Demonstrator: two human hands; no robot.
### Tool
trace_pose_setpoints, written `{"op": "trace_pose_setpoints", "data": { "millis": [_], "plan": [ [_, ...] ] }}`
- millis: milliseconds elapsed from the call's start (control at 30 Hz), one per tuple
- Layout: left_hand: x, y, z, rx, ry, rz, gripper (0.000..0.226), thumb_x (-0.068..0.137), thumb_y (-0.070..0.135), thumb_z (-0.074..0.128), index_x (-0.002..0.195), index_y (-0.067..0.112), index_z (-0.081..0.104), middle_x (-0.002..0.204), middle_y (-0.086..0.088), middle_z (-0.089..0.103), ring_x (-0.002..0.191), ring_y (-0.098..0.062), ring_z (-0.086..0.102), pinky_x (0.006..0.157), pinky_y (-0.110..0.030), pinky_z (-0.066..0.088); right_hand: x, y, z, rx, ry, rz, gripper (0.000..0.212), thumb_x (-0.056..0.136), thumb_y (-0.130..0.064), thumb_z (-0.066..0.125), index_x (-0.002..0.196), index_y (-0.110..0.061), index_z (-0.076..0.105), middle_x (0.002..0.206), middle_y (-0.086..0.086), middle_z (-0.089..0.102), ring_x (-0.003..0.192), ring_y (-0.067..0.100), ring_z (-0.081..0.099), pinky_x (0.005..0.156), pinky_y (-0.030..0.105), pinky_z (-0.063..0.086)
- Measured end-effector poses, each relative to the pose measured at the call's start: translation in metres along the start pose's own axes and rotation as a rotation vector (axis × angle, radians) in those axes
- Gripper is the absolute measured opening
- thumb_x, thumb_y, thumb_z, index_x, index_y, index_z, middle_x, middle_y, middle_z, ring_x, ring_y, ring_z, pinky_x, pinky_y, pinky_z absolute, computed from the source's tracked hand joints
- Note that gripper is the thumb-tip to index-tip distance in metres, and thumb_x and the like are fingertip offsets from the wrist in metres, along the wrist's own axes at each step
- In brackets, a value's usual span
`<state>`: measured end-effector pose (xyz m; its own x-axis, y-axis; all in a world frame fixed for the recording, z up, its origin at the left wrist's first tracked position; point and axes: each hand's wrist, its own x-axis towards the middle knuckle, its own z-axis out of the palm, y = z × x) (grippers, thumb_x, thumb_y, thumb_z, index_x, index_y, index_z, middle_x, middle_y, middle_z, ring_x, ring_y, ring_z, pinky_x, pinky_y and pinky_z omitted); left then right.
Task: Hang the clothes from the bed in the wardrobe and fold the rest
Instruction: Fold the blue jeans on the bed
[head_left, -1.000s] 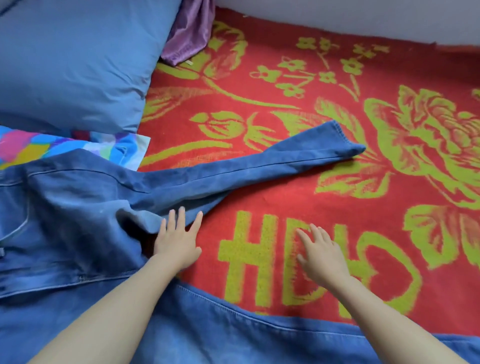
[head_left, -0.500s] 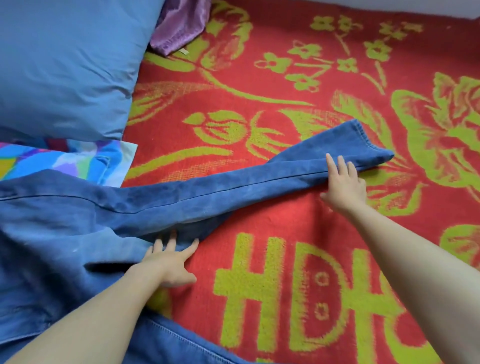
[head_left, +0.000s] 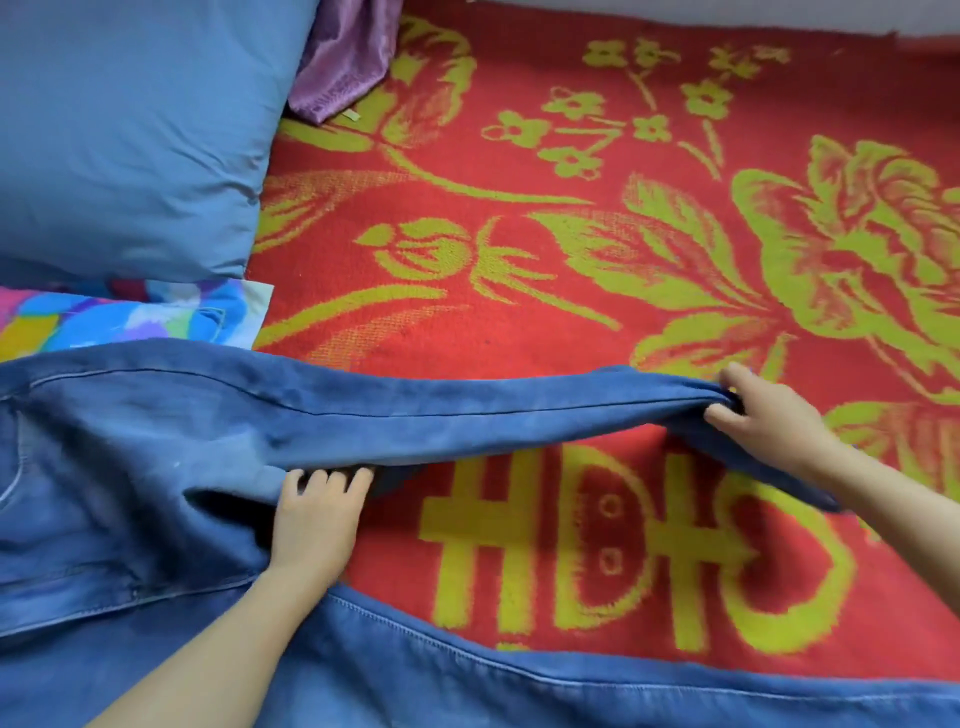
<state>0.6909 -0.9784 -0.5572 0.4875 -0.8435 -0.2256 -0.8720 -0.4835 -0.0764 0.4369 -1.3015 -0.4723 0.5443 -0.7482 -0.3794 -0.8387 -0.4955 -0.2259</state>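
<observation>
1. My right grip (head_left: 769, 421), flat on the leg half a second earlier, had closed, pinching the hem of the jeans (head_left: 156, 441) at centre right.
2. My left grip (head_left: 311, 525), fingers straight, pinned the crotch at lower left.
3. The jeans lay across the bed (head_left: 571, 291); I judged leg-on-leg folding begun.

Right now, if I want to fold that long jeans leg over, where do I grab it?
Grab the jeans leg at its hem end, coming from the right, as the right hand does. The leg lies long and narrow, so its free end probably lifts easiest, while the left hand presses near the crotch.
</observation>
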Motion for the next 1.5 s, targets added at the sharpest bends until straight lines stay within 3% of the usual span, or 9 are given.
{"op": "trace_pose_setpoints", "data": {
  "millis": [200, 433, 700, 867, 1000, 1100, 1200, 1400, 1500],
  "plan": [
    [-0.031, 0.043, -0.016, -0.125, 0.157, 0.234, 0.033, 0.069, 0.012, 0.040, 0.077, 0.014, 0.072, 0.060, -0.006, 0.052, 0.051, -0.027, 0.054, 0.061, -0.033, 0.031, 0.009, 0.023, -0.075, -0.254, 0.313, 0.087, 0.034, 0.079, -0.029, 0.069, 0.111, -0.020, 0.061, 0.108, 0.022, 0.062, 0.102, 0.037, 0.055, 0.079, 0.042, 0.042],
    [-0.035, 0.067, -0.016, -0.071, -0.131, 0.153, 0.084, 0.024, 0.021, 0.092, 0.106, 0.013, 0.073, 0.107, -0.025, 0.067, 0.093, -0.041, 0.066, 0.069, -0.054, 0.053, -0.020, 0.044, 0.001, -0.615, -0.007, 0.199, 0.075, 0.089, -0.042, 0.055, 0.149, -0.034, 0.010, 0.156, 0.012, 0.005, 0.144, 0.031, 0.002, 0.112, 0.054, 0.013],
    [-0.040, 0.065, 0.000, 0.010, -0.137, 0.120, 0.094, 0.024, 0.002, 0.090, 0.115, 0.014, 0.068, 0.110, -0.031, 0.063, 0.086, -0.052, 0.063, 0.064, -0.060, 0.051, -0.058, 0.099, 0.075, 0.439, 0.175, 0.601, 0.072, 0.088, -0.022, 0.060, 0.148, -0.023, 0.020, 0.143, 0.025, 0.030, 0.130, 0.037, 0.033, 0.107, 0.042, 0.027],
    [-0.033, 0.082, 0.001, -0.025, -0.140, 0.000, 0.080, 0.091, 0.021, 0.051, 0.147, 0.029, -0.005, 0.155, -0.009, 0.022, 0.134, -0.039, 0.032, 0.100, -0.051, 0.032, -0.043, 0.109, 0.077, 1.059, 0.596, 1.001, 0.068, 0.087, -0.032, 0.062, 0.142, -0.007, 0.030, 0.141, 0.017, 0.041, 0.127, 0.030, 0.043, 0.104, 0.037, 0.034],
    [-0.020, 0.076, 0.001, 0.010, -0.200, -0.016, 0.058, 0.097, 0.013, 0.038, 0.149, 0.031, 0.018, 0.154, 0.007, 0.027, 0.131, -0.026, 0.042, 0.094, -0.035, 0.040, -0.039, 0.131, 0.060, 1.494, 0.379, 0.940, 0.014, 0.088, -0.024, 0.065, 0.085, -0.016, 0.054, 0.069, 0.001, 0.063, 0.042, 0.006, 0.051, 0.040, 0.017, 0.038],
    [-0.016, 0.076, -0.011, -0.027, -0.197, -0.024, 0.056, 0.092, 0.003, 0.040, 0.143, 0.025, 0.039, 0.146, 0.004, 0.042, 0.117, -0.030, 0.056, 0.085, -0.037, 0.048, -0.045, 0.166, 0.035, 1.211, 0.443, 0.829, 0.033, 0.081, -0.001, 0.067, 0.067, -0.020, 0.044, 0.035, -0.010, 0.048, 0.030, 0.000, 0.037, 0.034, 0.012, 0.026],
    [-0.027, 0.086, -0.022, -0.069, -0.015, 0.202, 0.051, 0.064, -0.001, 0.039, 0.102, 0.004, 0.073, 0.099, -0.015, 0.072, 0.051, -0.032, 0.065, 0.036, -0.035, 0.049, -0.058, 0.197, -0.009, 0.931, 0.660, 0.776, 0.042, 0.074, 0.005, 0.069, 0.070, -0.027, 0.043, 0.064, -0.008, 0.049, 0.054, 0.000, 0.039, 0.046, 0.010, 0.034],
    [-0.071, 0.127, -0.011, 0.090, -0.245, 0.446, 0.107, 0.053, 0.010, 0.069, 0.146, 0.028, 0.020, 0.115, -0.022, 0.064, 0.091, -0.042, 0.067, 0.069, -0.051, 0.053, -0.087, 0.249, 0.004, 0.457, 0.300, 0.949, 0.076, 0.077, -0.002, 0.072, 0.142, -0.006, 0.034, 0.140, 0.033, 0.032, 0.130, 0.040, 0.031, 0.109, 0.039, 0.026],
    [-0.075, 0.134, -0.009, 0.081, -0.316, 0.452, 0.079, 0.051, 0.024, 0.075, 0.128, 0.024, 0.058, 0.114, -0.024, 0.064, 0.092, -0.045, 0.065, 0.066, -0.057, 0.052, -0.104, 0.220, 0.037, 0.318, 0.139, 0.935, 0.069, 0.083, -0.015, 0.067, 0.141, -0.006, 0.032, 0.142, 0.036, 0.025, 0.133, 0.045, 0.025, 0.108, 0.045, 0.024]
  ]
}}
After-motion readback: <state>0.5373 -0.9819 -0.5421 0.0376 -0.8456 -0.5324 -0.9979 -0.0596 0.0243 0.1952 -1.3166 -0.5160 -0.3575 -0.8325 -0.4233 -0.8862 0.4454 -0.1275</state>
